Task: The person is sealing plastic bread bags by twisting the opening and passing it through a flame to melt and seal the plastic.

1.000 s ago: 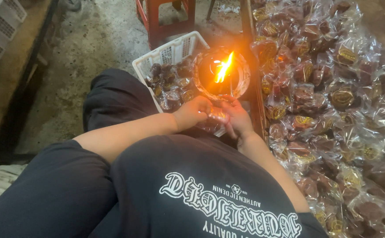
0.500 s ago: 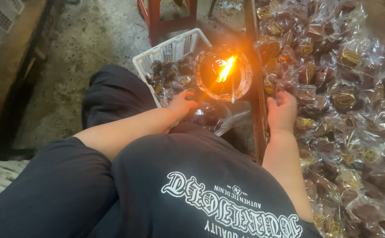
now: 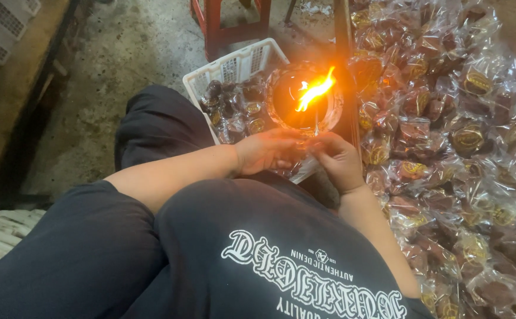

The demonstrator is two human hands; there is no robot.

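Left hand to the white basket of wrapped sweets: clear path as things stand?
Probably yes. The left hand sits by the right hand on a clear wrapper, just below the white basket. Nothing lies between them, though the flame burns close on its right.

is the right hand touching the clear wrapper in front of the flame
Touching. In the head view the right hand pinches the clear plastic wrapper just below the flame, with the left hand gripping it too.
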